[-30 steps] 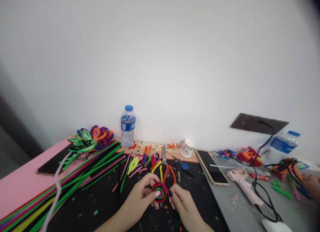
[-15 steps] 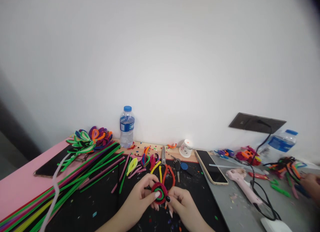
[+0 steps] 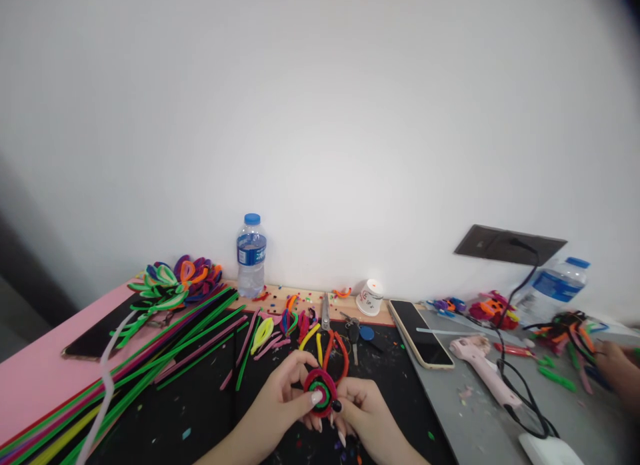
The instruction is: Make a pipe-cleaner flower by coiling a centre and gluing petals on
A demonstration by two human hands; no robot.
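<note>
Between my hands is a round pipe-cleaner coil (image 3: 327, 381), dark red on the outside with green and a darker ring inside. My left hand (image 3: 289, 393) pinches it from the left, thumb pressed on its middle. From the right, my right hand (image 3: 361, 405) grips its lower edge, with a small black ball-like bit at the thumb tip. Just behind the coil lie orange-handled scissors (image 3: 344, 355), blades pointing to the wall. A yellow pipe-cleaner loop (image 3: 263, 333) and other small coloured pieces lie beyond my left hand.
Long pipe cleaners (image 3: 165, 361) spread over the left side. A water bottle (image 3: 251, 257), paper cup (image 3: 369, 297), keys (image 3: 354, 335) and phone (image 3: 423, 335) stand or lie behind. At right are a pink glue gun (image 3: 484, 371), its cord, and another person's hand (image 3: 617, 368).
My hands keep their hold on the coil, which has tilted and shifted very slightly. The whole view has moved a little; the other person's hand at right has moved slightly.
</note>
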